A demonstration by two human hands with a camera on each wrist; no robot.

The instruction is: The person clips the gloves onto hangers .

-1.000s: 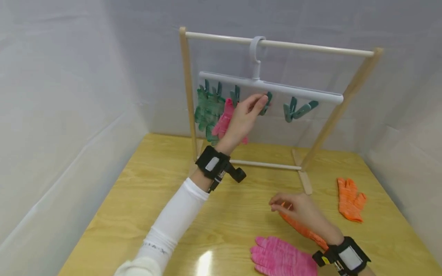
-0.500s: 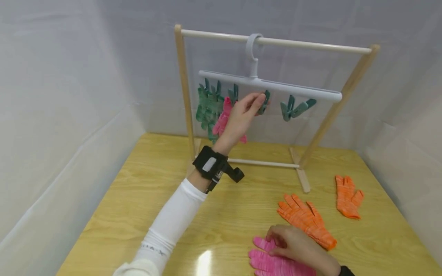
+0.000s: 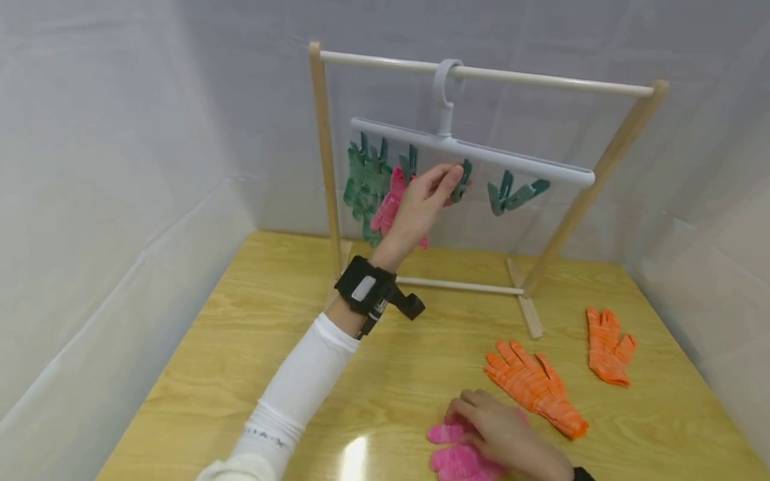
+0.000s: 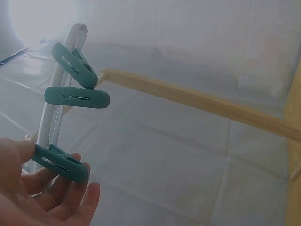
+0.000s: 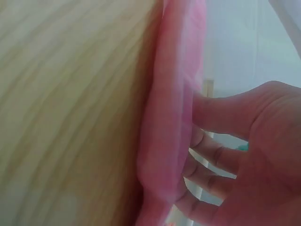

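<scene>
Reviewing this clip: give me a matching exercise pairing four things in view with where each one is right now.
Things:
1. green glove
2. pink glove on the table
3. left hand
4. orange gloves

Places:
A. lying flat on the table, untouched
B. under the right hand
C. clipped at the hanger's left end
D. holding a green clip on the hanger

Pairs: 1-C, 2-B, 3-D, 4-A
</scene>
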